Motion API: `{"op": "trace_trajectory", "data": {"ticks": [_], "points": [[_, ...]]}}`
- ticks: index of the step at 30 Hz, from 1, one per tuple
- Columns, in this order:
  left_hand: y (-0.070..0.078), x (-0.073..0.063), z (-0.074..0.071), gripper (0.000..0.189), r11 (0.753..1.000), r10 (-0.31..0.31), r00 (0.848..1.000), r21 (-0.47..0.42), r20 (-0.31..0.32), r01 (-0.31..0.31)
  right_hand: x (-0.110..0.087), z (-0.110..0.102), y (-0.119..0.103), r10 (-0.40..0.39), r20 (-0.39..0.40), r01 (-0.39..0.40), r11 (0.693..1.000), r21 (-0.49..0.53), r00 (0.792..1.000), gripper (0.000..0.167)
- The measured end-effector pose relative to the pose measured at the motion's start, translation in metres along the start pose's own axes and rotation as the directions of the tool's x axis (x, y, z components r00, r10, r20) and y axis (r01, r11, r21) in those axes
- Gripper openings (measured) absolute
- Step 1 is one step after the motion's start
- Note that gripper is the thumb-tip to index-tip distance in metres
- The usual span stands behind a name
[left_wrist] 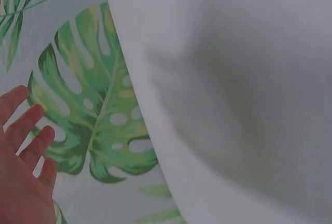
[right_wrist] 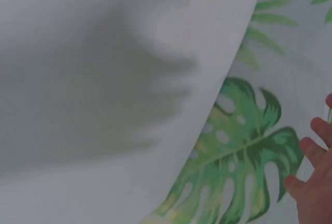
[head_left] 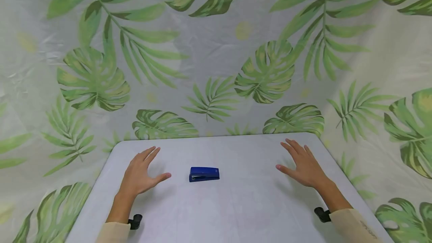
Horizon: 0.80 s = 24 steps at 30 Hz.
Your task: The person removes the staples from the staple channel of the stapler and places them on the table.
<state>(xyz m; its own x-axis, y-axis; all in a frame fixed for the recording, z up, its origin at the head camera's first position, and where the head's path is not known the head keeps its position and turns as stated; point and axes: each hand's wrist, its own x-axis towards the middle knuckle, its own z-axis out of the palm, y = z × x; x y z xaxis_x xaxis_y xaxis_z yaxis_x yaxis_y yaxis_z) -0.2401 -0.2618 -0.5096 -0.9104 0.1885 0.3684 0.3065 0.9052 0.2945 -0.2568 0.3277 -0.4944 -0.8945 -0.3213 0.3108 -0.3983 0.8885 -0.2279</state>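
A blue stapler [head_left: 204, 174] lies on the white table [head_left: 229, 213], between the two hands in the head view. To its left, my left hand [head_left: 140, 175] hovers over the table with fingers spread and thumb pointing toward the stapler. My right hand [head_left: 302, 164] is held over the right side, farther from the stapler, its fingers also extended. Neither hand touches anything. In the left wrist view, part of the left hand [left_wrist: 26, 167] shows at the lower left. The right wrist view has part of the right hand [right_wrist: 314, 182] at its lower right edge.
Behind the table hangs a pale cloth [head_left: 209, 59] printed with green leaves, and it continues along both sides. Rounded corners mark the table's far edge. A black strap piece [head_left: 135, 221] is on the left wrist and another black piece [head_left: 322, 215] on the right wrist.
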Motion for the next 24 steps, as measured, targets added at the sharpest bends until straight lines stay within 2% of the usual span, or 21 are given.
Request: {"op": "trace_trajectory", "data": {"ticks": [8, 14, 20, 24], "points": [[0.02, 0.012, 0.029, 0.112, 0.986, -0.075, 0.992, -0.144, 0.103, 0.089, 0.03, 0.026, -0.049, -0.003, 0.013, 0.001, 0.994, 0.111, 1.0, 0.084], [0.033, 0.021, 0.053, 0.106, 0.977, -0.059, 0.987, -0.193, 0.151, 0.088, 0.05, 0.054, -0.093, -0.024, 0.056, 0.013, 0.983, 0.184, 0.998, 0.073], [0.045, 0.027, 0.071, 0.092, 0.936, -0.042, 0.987, -0.339, 0.156, 0.094, 0.068, 0.084, -0.139, -0.07, 0.117, 0.039, 0.969, 0.244, 0.991, 0.059], [0.048, 0.025, 0.082, 0.086, 0.923, -0.018, 0.986, -0.376, 0.168, 0.081, 0.078, 0.105, -0.169, -0.109, 0.156, 0.062, 0.958, 0.279, 0.982, 0.053]]}}
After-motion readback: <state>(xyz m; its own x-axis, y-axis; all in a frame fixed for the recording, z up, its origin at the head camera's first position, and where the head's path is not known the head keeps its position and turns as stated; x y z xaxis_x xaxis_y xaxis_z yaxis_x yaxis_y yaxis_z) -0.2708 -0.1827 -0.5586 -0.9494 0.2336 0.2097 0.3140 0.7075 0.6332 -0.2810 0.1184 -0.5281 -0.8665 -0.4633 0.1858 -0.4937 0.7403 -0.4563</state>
